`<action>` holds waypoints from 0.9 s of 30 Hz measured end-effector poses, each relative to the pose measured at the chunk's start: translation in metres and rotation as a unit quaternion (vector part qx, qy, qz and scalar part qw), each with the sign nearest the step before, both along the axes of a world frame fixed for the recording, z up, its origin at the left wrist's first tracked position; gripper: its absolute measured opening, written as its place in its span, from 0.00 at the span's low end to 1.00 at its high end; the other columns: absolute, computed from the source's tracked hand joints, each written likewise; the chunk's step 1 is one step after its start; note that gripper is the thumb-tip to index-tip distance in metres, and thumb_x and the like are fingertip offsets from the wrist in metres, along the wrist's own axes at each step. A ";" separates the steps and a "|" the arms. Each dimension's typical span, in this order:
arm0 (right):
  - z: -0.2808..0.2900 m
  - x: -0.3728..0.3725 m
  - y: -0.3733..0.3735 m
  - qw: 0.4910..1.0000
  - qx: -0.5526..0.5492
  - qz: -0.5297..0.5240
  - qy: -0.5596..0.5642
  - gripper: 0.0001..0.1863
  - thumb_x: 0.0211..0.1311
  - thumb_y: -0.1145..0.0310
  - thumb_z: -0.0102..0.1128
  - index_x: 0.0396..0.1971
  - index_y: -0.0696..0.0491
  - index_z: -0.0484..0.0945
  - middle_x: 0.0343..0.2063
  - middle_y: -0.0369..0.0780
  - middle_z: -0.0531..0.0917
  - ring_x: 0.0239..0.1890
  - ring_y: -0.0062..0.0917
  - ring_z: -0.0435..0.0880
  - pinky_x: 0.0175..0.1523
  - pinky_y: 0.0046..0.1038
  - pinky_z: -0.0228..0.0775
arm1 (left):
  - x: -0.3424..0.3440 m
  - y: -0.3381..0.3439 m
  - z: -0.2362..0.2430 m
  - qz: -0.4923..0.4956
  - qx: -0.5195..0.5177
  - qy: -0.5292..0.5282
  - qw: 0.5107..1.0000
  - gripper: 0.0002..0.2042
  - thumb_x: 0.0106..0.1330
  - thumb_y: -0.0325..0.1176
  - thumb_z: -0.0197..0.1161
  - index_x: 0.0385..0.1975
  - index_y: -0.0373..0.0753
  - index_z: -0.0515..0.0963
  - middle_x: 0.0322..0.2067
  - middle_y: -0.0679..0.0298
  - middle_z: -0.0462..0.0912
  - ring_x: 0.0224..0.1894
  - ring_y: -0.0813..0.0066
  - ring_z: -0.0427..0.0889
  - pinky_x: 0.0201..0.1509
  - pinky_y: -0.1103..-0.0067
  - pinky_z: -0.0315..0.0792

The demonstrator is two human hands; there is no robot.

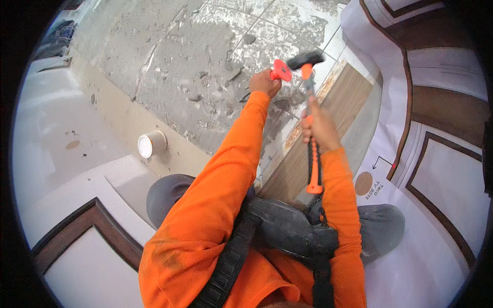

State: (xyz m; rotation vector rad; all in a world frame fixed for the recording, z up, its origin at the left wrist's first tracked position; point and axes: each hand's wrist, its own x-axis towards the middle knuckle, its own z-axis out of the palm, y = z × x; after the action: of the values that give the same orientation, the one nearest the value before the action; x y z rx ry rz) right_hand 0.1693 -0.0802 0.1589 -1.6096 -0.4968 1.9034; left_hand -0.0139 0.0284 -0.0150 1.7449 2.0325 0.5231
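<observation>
Grey rubble (195, 96) (chunky) lies near the left hand's (265, 84) red-topped tool (281, 70).

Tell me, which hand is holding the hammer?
The right hand, wrapped around the handle of the black-headed hammer; the left hand grips a red-topped tool instead.

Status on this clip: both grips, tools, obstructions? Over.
Left grip closed on red disc-topped hand tool. Right grip closed on orange-and-black hammer, black head beside the tool, contact unclear. Loose grey rubble nearby, not blocking the hammer.
</observation>
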 end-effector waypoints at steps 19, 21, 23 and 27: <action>0.146 0.069 -0.017 0.995 0.051 -0.034 -0.077 0.19 0.72 0.51 0.57 0.30 0.51 0.68 0.12 0.28 0.63 0.09 0.13 0.60 0.13 0.18 0.54 | -0.155 0.033 0.028 0.229 0.037 -0.236 0.944 0.15 0.64 0.45 0.61 0.32 0.38 0.83 0.24 0.58 0.84 0.26 0.64 0.84 0.32 0.69 0.76; 0.148 0.097 -0.011 0.995 0.054 -0.009 -0.086 0.18 0.70 0.54 0.61 0.29 0.50 0.68 0.12 0.28 0.62 0.09 0.12 0.60 0.13 0.18 0.53 | -0.187 0.025 0.035 0.258 0.063 -0.299 0.917 0.12 0.66 0.41 0.61 0.38 0.40 0.84 0.28 0.62 0.85 0.30 0.69 0.85 0.36 0.73 0.78; 0.125 0.113 -0.010 0.997 0.046 -0.002 -0.057 0.17 0.69 0.56 0.63 0.28 0.49 0.67 0.12 0.27 0.62 0.09 0.12 0.59 0.13 0.19 0.54 | -0.192 0.010 0.056 0.275 0.107 -0.322 0.900 0.10 0.66 0.38 0.62 0.38 0.40 0.83 0.32 0.63 0.85 0.33 0.69 0.85 0.36 0.74 0.78; 0.071 0.076 0.005 0.982 -0.017 -0.044 0.184 0.17 0.69 0.63 0.61 0.22 0.47 0.65 0.12 0.27 0.62 0.11 0.13 0.62 0.15 0.20 0.57 | -0.201 -0.041 0.069 0.217 0.039 -0.203 0.954 0.12 0.67 0.38 0.63 0.44 0.39 0.80 0.41 0.62 0.83 0.46 0.71 0.83 0.43 0.71 0.79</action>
State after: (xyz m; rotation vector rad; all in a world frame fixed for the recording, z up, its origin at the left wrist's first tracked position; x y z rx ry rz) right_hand 0.2451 -0.0752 0.2300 -1.2347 -0.2335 2.0876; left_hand -0.2145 -0.0128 0.0540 1.0956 2.0999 1.0177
